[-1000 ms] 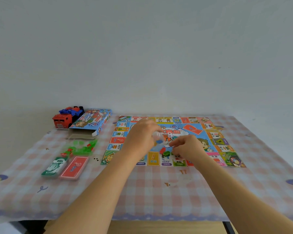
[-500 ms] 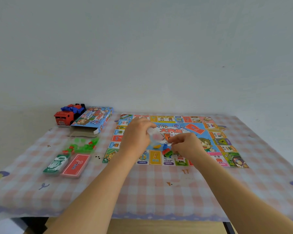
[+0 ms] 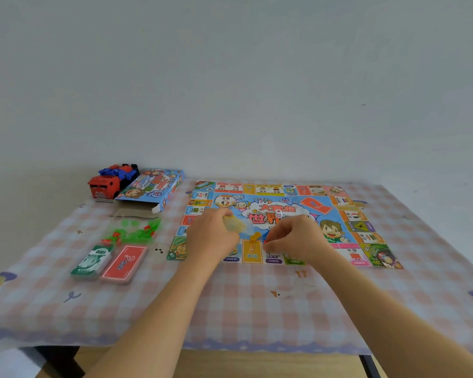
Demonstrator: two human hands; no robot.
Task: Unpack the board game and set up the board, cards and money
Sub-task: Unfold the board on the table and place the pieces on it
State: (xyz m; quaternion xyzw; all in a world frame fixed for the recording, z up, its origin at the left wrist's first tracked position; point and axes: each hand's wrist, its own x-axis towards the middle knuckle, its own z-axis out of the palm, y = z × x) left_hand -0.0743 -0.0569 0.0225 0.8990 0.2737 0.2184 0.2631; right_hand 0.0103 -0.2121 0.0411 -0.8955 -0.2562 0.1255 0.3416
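**Print you can read on the board, money and deck**

On your board (image 3: 273, 208) the centre title reads "大富翁" over "世界", its end hidden. "法国" sits at the upper left of the centre, and "中国" is on a square at the near right. Squares along the near edge show "2000元", "1200元" and "1000元". Your money stack (image 3: 92, 261) reads "1000". The red deck (image 3: 124, 264) beside it bears a "?" and characters too blurred to read.

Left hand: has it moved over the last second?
Yes. The left hand has drawn back toward the near edge of the board, slightly leftward.
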